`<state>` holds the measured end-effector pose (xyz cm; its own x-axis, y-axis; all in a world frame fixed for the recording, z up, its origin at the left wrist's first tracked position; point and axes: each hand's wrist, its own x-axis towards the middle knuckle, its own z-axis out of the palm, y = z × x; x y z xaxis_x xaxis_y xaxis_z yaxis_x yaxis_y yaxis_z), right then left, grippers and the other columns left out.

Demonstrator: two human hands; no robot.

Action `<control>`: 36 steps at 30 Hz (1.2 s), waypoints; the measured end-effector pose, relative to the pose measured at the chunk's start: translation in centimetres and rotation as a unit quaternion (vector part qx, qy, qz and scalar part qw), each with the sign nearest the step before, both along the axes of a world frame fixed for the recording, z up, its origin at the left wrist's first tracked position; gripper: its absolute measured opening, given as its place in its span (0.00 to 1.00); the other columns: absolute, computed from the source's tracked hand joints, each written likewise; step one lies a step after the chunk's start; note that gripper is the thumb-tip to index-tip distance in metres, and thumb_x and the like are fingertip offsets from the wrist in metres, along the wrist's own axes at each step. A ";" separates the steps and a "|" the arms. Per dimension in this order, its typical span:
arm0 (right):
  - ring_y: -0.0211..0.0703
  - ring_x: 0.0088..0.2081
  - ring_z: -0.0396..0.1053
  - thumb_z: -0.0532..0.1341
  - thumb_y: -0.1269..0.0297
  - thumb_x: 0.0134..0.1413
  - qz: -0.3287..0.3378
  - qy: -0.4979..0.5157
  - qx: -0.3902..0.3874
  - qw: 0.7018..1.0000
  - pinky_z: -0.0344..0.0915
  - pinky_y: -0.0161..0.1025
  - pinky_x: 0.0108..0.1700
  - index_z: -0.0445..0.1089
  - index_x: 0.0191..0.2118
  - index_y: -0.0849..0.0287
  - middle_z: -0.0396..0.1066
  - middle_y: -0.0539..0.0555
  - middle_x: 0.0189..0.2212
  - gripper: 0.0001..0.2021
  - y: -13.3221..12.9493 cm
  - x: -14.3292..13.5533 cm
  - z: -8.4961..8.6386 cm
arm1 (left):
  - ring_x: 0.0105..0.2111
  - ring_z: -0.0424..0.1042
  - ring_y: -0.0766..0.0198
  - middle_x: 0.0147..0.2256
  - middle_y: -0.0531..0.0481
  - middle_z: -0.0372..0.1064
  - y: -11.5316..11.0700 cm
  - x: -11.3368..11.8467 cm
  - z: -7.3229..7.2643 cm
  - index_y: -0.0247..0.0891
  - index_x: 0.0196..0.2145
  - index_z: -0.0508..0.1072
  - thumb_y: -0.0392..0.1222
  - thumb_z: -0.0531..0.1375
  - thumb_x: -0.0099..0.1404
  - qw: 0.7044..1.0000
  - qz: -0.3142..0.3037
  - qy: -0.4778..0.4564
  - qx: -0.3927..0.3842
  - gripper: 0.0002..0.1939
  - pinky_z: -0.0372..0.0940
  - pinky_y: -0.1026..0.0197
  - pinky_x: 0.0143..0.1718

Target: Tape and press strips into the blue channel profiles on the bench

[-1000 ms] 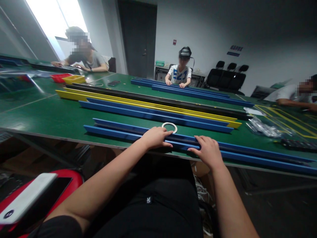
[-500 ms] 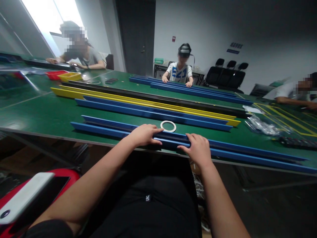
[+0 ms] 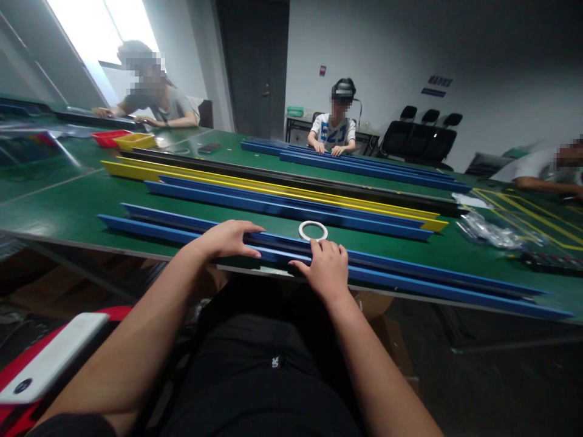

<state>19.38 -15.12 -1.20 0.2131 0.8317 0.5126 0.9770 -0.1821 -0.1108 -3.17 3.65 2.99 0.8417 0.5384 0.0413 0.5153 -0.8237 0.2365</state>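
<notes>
A long blue channel profile with a dark inner groove lies along the near edge of the table. My left hand spans it left of the middle, thumb on the near side and fingers over the far side. Further right, my right hand grips the same profile in a similar way, its fingers curled over the far edge. A white ring, like a roll of tape, lies flat just beyond the right hand's fingertips.
Parallel behind lie another blue profile, a yellow profile and black profiles. Red and yellow trays stand back left. Clear plastic bags lie right. Co-workers sit around the green table.
Both my hands have moved left, and the near blue profile has slid left along the table edge with them. The co-worker opposite has brought both hands closer together.
</notes>
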 end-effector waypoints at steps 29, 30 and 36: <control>0.53 0.47 0.67 0.55 0.33 0.53 0.046 -0.083 -0.053 0.994 0.55 0.46 0.49 0.69 0.57 0.57 0.74 0.61 0.46 0.37 -2.9 6.7 1.4 | 0.48 0.72 0.52 0.47 0.46 0.74 -1.6 1.4 -1.3 0.44 0.54 0.72 0.73 0.59 0.53 0.990 0.003 -0.066 0.121 0.40 0.63 0.56 0.50; 0.53 0.47 0.67 0.55 0.33 0.53 0.044 -0.087 -0.050 0.994 0.55 0.46 0.49 0.68 0.57 0.57 0.73 0.61 0.47 0.37 -3.2 7.1 1.5 | 0.48 0.72 0.52 0.47 0.46 0.74 -1.8 1.8 -1.3 0.44 0.54 0.72 0.73 0.59 0.53 0.990 0.000 -0.070 0.123 0.40 0.63 0.56 0.50; 0.53 0.47 0.68 0.57 0.34 0.53 0.038 -0.101 -0.060 0.992 0.59 0.47 0.48 0.69 0.57 0.57 0.74 0.60 0.48 0.36 -5.9 10.2 2.7 | 0.48 0.72 0.51 0.47 0.46 0.75 -3.8 5.1 -0.9 0.44 0.55 0.72 0.74 0.58 0.53 0.991 -0.006 -0.074 0.114 0.41 0.63 0.55 0.50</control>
